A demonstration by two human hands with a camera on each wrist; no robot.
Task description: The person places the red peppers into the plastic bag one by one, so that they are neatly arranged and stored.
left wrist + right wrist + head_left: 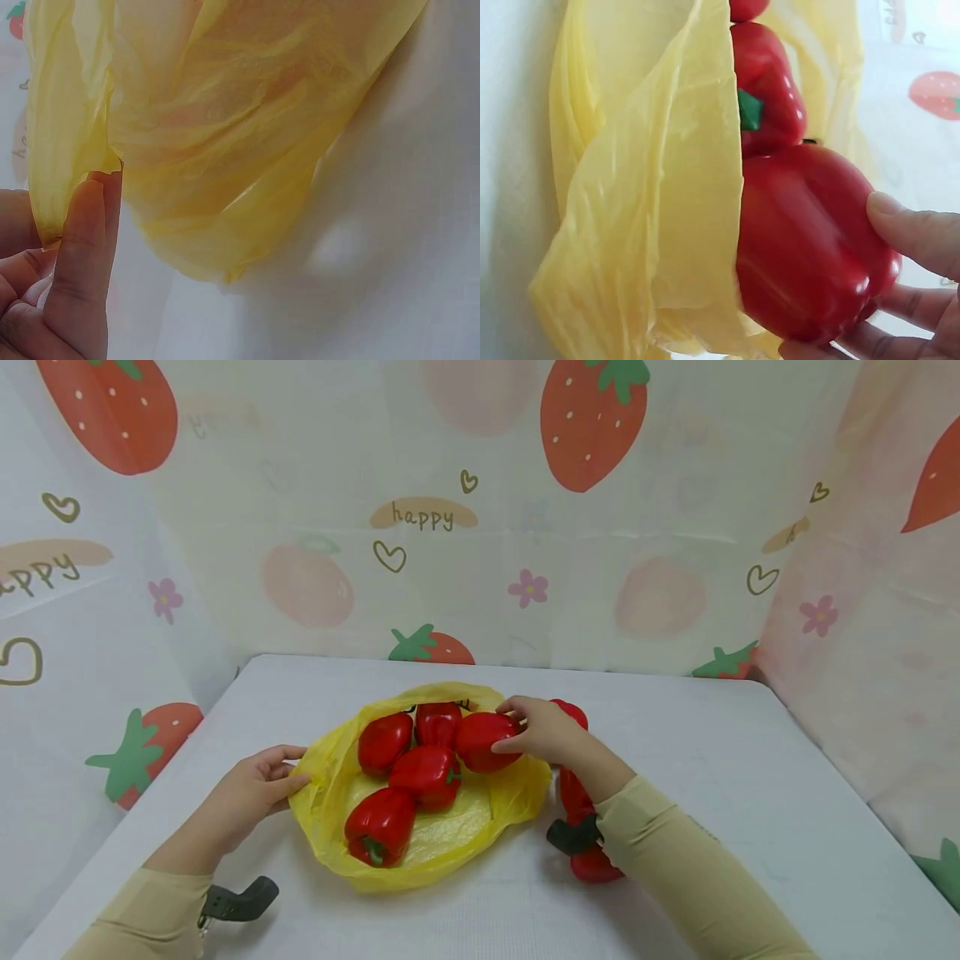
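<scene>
A yellow plastic bag [330, 827] lies with its mouth spread wide, and several red bell peppers [381, 827] show inside it. My left hand [251, 793] pinches the bag's left rim between thumb and fingers; the left wrist view shows the thin plastic [217, 187] beside those fingers. At the bag's right side, my right hand [551, 731] grips a red bell pepper [483, 742] just inside the rim. In the right wrist view the thumb is on one side of this glossy pepper [810, 240] and fingers are underneath. Another pepper with a green stem [772, 82] sits right behind it.
More red bell peppers [596, 864] lie on the white table [750, 827] right of the bag, partly hidden by my right forearm. Dark wrist mounts [240, 902] stick out from both sleeves. Strawberry-printed curtains [465, 585] enclose the table's back and sides.
</scene>
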